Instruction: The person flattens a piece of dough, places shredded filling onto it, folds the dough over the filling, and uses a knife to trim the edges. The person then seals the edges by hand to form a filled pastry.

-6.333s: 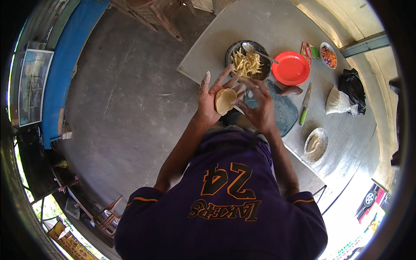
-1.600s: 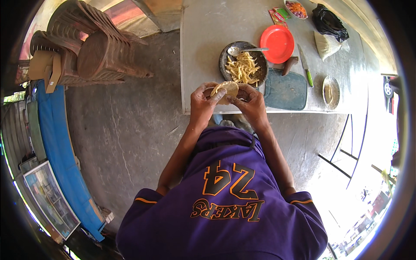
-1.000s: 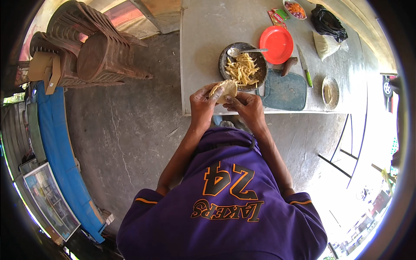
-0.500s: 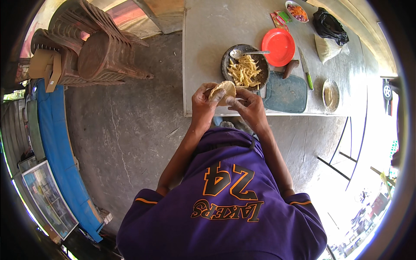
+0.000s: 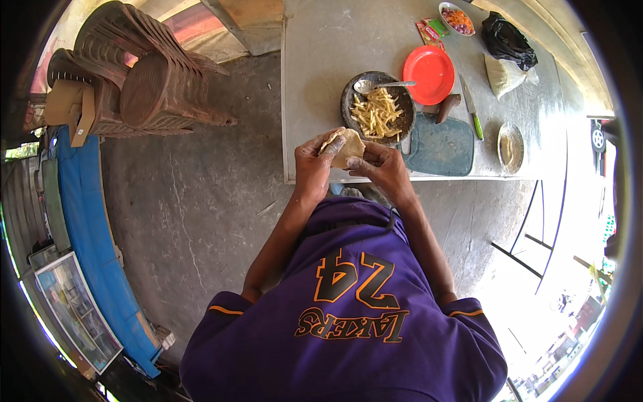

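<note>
A flat, pale round of dough [image 5: 347, 150] is held up between my two hands, over the near edge of the table. My left hand [image 5: 313, 159] grips its left side, thumb on the face toward me. On its right side my right hand [image 5: 384, 166] pinches the edge between thumb and fingers. Both hands look dusted with flour. Just beyond the dough sits a dark stone bowl [image 5: 347, 100] of pale cut fries [image 5: 376, 112], partly hidden by my hands. A metal spoon [image 5: 383, 85] lies across the bowl's far side.
On the grey table [image 5: 315, 40] lie a dark green board [image 5: 442, 151], a brown pestle-like piece [image 5: 448, 107], a green-handled knife [image 5: 472, 110], a red plate [image 5: 429, 75], an oval dish [image 5: 511, 147], a vegetable bowl [image 5: 457, 19] and a black bag [image 5: 509, 41]. Stacked brown chairs [image 5: 151, 87] stand left.
The dough round has tipped so more of its flat face shows toward me. My fingers have shifted slightly along its edge; the table things stay in place.
</note>
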`<state>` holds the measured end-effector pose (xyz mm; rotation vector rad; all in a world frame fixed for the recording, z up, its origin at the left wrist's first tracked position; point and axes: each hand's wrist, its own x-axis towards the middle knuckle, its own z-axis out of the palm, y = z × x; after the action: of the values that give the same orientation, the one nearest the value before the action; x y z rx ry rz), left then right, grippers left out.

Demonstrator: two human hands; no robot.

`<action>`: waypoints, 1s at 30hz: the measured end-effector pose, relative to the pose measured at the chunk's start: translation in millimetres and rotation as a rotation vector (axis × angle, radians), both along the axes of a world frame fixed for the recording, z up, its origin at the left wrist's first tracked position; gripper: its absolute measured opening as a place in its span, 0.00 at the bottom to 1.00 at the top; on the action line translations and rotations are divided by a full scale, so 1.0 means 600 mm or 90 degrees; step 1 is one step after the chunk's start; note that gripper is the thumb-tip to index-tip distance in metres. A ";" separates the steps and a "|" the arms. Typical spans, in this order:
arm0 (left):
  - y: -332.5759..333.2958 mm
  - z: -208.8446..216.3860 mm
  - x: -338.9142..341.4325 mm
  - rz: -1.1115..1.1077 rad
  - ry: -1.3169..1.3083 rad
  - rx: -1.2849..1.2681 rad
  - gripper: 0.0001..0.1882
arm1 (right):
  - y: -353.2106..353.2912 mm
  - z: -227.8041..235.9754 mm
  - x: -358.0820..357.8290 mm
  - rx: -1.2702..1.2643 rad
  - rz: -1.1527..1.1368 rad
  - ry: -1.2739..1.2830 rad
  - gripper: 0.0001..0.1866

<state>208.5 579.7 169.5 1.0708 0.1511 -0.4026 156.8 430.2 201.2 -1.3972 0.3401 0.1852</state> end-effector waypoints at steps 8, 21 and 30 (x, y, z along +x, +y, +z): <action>0.000 0.005 0.004 -0.024 0.044 -0.050 0.09 | -0.016 -0.003 0.005 -0.113 0.047 0.049 0.15; -0.005 0.006 0.003 -0.126 0.020 0.044 0.11 | -0.019 -0.010 0.014 -0.174 -0.003 -0.075 0.28; -0.013 0.004 -0.004 -0.094 0.029 0.018 0.10 | -0.018 -0.001 0.018 -0.269 0.011 -0.094 0.16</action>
<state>206.2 571.7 171.9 1.1039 0.1188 -0.5587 167.7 419.2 200.7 -1.8199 0.2511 0.0225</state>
